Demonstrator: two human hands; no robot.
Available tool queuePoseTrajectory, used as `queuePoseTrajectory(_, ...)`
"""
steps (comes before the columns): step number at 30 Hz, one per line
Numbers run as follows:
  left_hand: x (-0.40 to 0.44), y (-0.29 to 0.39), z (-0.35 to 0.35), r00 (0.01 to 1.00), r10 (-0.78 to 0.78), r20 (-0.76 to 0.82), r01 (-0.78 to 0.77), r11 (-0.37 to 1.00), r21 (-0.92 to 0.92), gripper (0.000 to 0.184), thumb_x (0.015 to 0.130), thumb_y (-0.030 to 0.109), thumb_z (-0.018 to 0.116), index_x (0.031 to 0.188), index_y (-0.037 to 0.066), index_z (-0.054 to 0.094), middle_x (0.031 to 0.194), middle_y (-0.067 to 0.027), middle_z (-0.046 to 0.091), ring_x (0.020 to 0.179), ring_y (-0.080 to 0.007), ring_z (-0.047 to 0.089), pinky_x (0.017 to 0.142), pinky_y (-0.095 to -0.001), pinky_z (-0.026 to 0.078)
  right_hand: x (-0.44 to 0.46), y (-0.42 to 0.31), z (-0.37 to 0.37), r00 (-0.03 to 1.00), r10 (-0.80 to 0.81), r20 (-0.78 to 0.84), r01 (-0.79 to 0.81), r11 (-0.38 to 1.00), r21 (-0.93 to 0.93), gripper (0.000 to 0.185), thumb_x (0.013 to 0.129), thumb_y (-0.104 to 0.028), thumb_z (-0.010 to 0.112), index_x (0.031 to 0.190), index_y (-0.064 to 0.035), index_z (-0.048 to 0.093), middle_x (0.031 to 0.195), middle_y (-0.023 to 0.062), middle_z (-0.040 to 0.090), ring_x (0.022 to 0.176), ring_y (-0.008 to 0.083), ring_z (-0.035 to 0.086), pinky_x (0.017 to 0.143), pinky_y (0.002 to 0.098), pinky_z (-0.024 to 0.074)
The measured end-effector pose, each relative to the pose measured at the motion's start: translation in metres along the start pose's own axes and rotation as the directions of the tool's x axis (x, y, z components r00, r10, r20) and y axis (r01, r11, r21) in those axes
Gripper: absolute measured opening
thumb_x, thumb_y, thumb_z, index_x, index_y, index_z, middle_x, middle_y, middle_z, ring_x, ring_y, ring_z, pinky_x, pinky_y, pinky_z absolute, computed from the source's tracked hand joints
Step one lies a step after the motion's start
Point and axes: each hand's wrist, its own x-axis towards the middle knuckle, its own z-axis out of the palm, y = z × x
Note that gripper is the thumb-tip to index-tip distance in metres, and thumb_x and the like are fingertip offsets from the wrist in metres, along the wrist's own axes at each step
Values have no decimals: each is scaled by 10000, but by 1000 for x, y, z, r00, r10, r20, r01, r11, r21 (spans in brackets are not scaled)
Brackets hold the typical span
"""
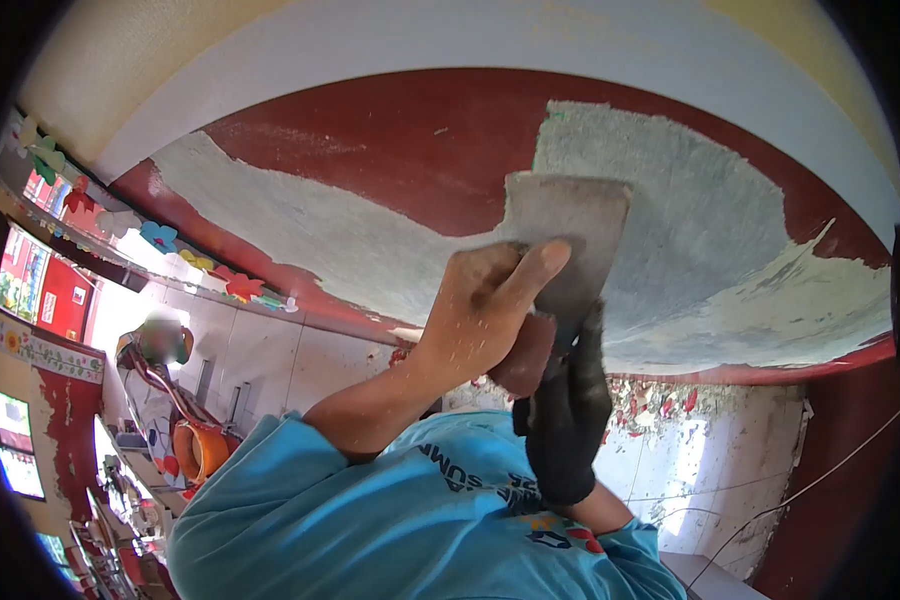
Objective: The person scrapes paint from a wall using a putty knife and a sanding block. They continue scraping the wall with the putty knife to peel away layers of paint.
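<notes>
A wide, flat metal scraper (pixel 575 215) stands up against the partly stripped wall surface (pixel 690 200), where grey shows through dark red paint. My left hand (pixel 485 305), bare and dusted with pale specks, is closed at the scraper's left side, its thumb along the blade. A reddish-brown, handle-like piece (pixel 525 358) sticks out below that palm; whether it belongs to the scraper I cannot tell. In a black glove, my right hand (pixel 570 425) is closed around the scraper's lower end, with fingers reaching up its right edge.
Dark red paint (pixel 390 120) borders the grey area beneath a pale curved band (pixel 450 40). Paper flowers (pixel 158 236) hang at left. Another person (pixel 160 370) is lower left, near an orange round object (pixel 200 450). A thin cable (pixel 795 505) crosses the lower right.
</notes>
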Motion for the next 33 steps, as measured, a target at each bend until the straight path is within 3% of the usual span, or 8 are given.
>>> queuePoseTrajectory(14,-7,2,14,998,-54,-34,49,988,-145,432,889,367,546,602,44,564,493,46,441,455,-12,358,385,-212,236,2,2,-16,966,-258,25,251,910,-329,487,942,-119,388,1387,-5,228,691,61,588,460,43,479,418,187,366)
queuePoseTrajectory(16,0,4,12,999,-29,-17,27,992,-121,414,890,346,550,612,40,565,499,50,445,456,-10,356,384,-211,235,0,-4,-15,1000,5,-5,-5,998,-58,499,929,-92,417,1384,-1,233,756,89,602,529,76,529,459,217,425)
queuePoseTrajectory(17,5,7,11,1000,-27,-2,27,979,-203,354,890,331,555,696,39,603,592,39,522,524,-8,426,441,-188,300,13,-4,-16,919,-389,66,353,734,-581,514,916,-96,448,1377,8,246,799,113,593,617,121,567,528,263,476)
queuePoseTrajectory(18,6,13,10,999,-37,15,39,958,-282,309,891,316,560,781,38,640,685,29,598,593,-7,495,499,-165,365,17,-5,-15,925,-375,66,341,738,-582,514,916,-96,448,1377,8,246,799,113,593,617,121,567,528,263,476)
queuePoseTrajectory(22,5,31,9,993,-116,24,118,948,-295,307,901,306,544,810,30,644,695,27,596,618,-24,497,511,-188,382,17,-10,-7,915,-404,-17,381,875,-299,494,914,-100,446,1355,44,274,847,142,609,658,132,576,570,283,485)
queuePoseTrajectory(24,0,11,6,994,-109,33,111,988,-103,323,901,317,542,836,19,649,702,23,598,638,-22,504,519,-189,387,2,0,-10,1000,-26,-14,22,968,-250,507,923,-118,435,1367,38,247,812,116,607,596,97,552,522,243,460)
queuePoseTrajectory(25,0,5,11,999,-53,-7,52,988,-144,352,894,330,548,766,11,627,618,39,533,548,-15,444,442,-202,325,6,4,-11,961,-276,14,262,895,-361,517,936,-135,409,1386,17,207,751,78,585,518,62,506,461,201,414)
queuePoseTrajectory(33,-5,13,9,985,-155,76,167,967,-192,430,899,363,528,718,-17,614,508,24,456,501,-31,415,404,-223,308,-2,13,-5,998,-55,-45,54,998,-8,511,950,-127,385,1405,-26,175,694,31,542,482,45,454,415,200,369)
